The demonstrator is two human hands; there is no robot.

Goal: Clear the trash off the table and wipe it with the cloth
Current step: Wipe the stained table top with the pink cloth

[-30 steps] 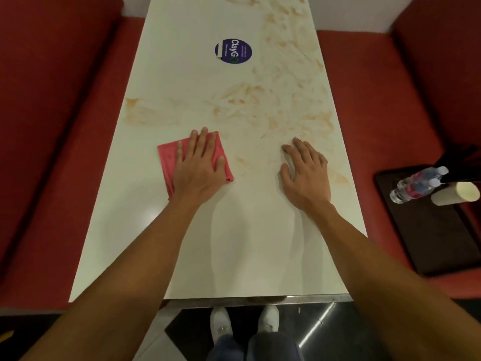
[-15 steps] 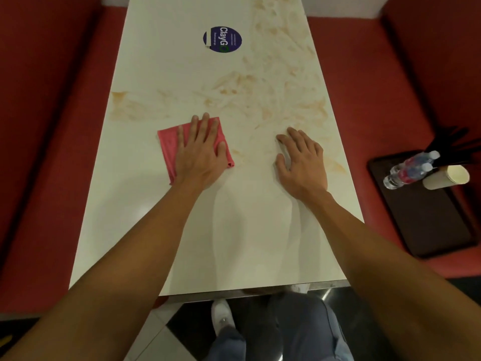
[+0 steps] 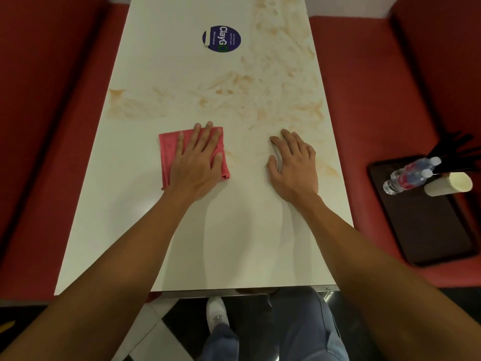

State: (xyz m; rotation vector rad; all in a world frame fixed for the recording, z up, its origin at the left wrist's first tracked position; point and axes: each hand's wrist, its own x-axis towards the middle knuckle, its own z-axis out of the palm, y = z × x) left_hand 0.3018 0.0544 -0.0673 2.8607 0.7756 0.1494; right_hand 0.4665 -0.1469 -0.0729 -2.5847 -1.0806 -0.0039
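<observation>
**Q:** Where are the fingers, and what are they holding?

**A:** The fingers of the left hand lie straight and slightly spread, pressing flat on a folded pink cloth. They pinch nothing. The right hand rests palm down on the bare bench, apart from the cloth, with its fingers loosely spread and empty.

**Q:** Where exactly is the cloth?

**A:** It lies about midway along the pale bench, left of centre. Its left part shows beside the hand, and a thin strip shows by the thumb.

**Q:** How would it handle?

**A:** It looks soft, light and limp. It would probably bunch up if pushed from one edge. A flat palm over its middle should keep it spread while it slides. To lift it, the exposed left edge or a corner seems the easiest place to pinch.

**Q:** What lies beyond the hands?

**A:** Orange-brown smears streak the far half of the bench, near a round blue sticker. To the right, off the bench, a dark tray sits on the red seat. It carries two water bottles and a paper cup. The clearing seems done, and wiping remains.
</observation>
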